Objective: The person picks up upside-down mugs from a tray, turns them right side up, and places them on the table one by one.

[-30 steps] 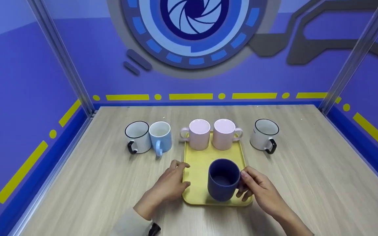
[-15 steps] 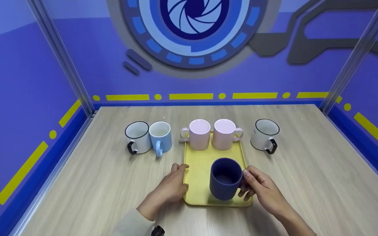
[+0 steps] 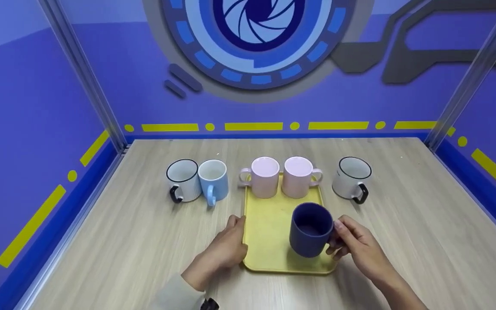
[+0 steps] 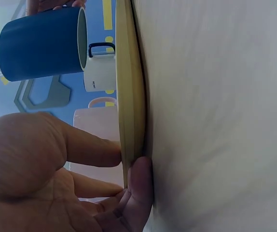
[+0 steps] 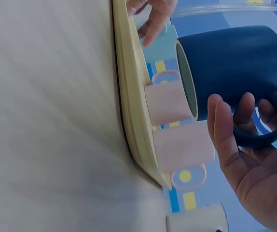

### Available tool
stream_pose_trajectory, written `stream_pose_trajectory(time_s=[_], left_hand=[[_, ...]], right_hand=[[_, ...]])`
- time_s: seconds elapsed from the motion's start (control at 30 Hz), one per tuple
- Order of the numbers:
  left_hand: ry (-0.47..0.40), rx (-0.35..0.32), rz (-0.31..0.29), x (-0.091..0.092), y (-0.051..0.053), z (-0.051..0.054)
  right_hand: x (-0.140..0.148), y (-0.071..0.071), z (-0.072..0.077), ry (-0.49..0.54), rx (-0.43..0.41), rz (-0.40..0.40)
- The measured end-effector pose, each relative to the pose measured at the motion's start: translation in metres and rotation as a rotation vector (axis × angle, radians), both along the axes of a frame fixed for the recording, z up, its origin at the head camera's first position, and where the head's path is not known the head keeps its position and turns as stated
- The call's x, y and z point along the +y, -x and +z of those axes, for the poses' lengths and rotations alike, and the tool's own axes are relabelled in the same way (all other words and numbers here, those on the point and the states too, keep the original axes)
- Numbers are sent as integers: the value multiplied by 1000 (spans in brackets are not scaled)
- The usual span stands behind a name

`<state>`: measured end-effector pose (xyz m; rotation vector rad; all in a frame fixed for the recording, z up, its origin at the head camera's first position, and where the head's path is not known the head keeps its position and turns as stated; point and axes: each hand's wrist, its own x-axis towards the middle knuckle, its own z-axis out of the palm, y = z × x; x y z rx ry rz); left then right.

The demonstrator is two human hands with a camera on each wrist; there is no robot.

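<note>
A dark blue mug point(image 3: 311, 232) is held by its handle in my right hand point(image 3: 362, 247). It hangs upright above the right front part of a yellow tray point(image 3: 269, 241). In the right wrist view a gap shows between the mug's pale underside point(image 5: 186, 79) and the tray. My left hand point(image 3: 224, 247) pinches the tray's left edge; the left wrist view shows one finger point(image 4: 141, 181) under the rim. Two pink mugs, a left one point(image 3: 264, 178) and a right one point(image 3: 297, 178), stand side by side at the tray's far end, handles outward.
Left of the tray stand a black-rimmed white mug point(image 3: 183, 183) and a light blue mug point(image 3: 214, 183), close together. Another black-rimmed white mug point(image 3: 349, 181) stands to the right of the tray. A blue patterned wall point(image 3: 274, 107) bounds the wooden table point(image 3: 123, 241) at the back.
My right hand has carried the dark blue mug rightward and slightly farther back over the tray. My left hand stays at the tray's edge. The other mugs keep their places.
</note>
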<state>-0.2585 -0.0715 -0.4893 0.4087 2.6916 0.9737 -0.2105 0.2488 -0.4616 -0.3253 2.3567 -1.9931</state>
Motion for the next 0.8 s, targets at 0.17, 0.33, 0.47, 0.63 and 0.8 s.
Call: stream_pose_trajectory(time_s=[0.17,0.33,0.47,0.63,0.8], left_hand=[[-13,3,-10,-1,-3,-1],[-3,-8,1,2,-4,0],[5,-2,3,3,-4,0],[6,-10,10,3,-1,0],[3,-16,21,0,0,-1]], right_hand=[[11,3,0,-15,-53,-143],[29,6,-2,-13,-78,-287],[50,5,-4,8,-90,-351],[79,3,-6,105,-108,-360],[102,3,-4,179,-162,-389]])
